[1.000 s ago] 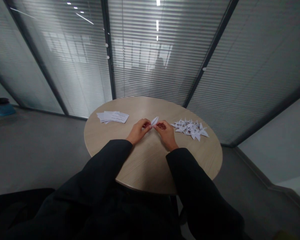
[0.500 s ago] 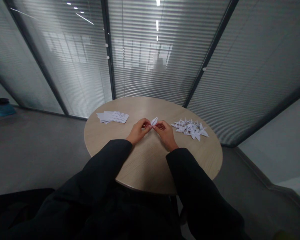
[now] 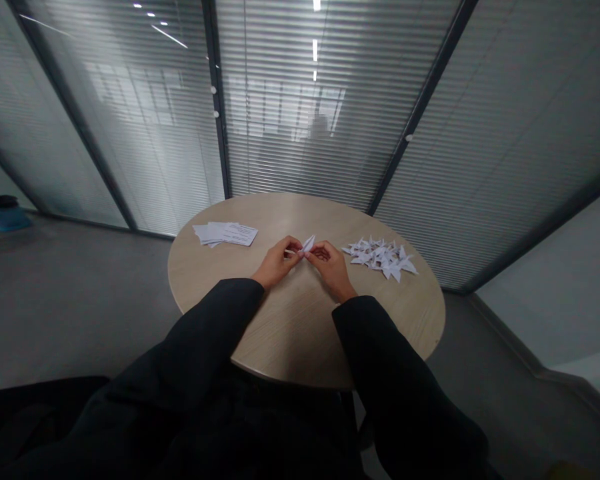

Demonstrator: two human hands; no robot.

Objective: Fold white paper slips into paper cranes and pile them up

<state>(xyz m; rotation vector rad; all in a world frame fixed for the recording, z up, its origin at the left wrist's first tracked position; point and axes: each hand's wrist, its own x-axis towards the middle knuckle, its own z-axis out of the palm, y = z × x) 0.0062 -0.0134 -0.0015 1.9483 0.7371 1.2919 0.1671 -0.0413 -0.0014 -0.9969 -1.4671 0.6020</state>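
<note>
A small piece of folded white paper [image 3: 309,243] with a pointed tip is held between my two hands over the middle of the table. My left hand [image 3: 279,261] pinches its left side with thumb and fingers. From the right, my right hand [image 3: 331,265] grips the same paper, its fingers curled and thumb pressed in. The paper's lower part is hidden by the fingertips. To the right of my right hand lies a pile of folded white paper cranes [image 3: 381,257]. Left of my left hand rests a fanned stack of white paper sheets [image 3: 225,233] with faint print.
The round wooden table [image 3: 290,333] stands close to a glass wall with closed blinds [image 3: 290,160]. On the floor at far left is a blue container [image 3: 5,215] with a dark rim. A dark chair part [image 3: 35,407] shows at the lower left.
The folded paper has tilted very slightly between my fingertips. Both hands, the pile and the stack stay in place.
</note>
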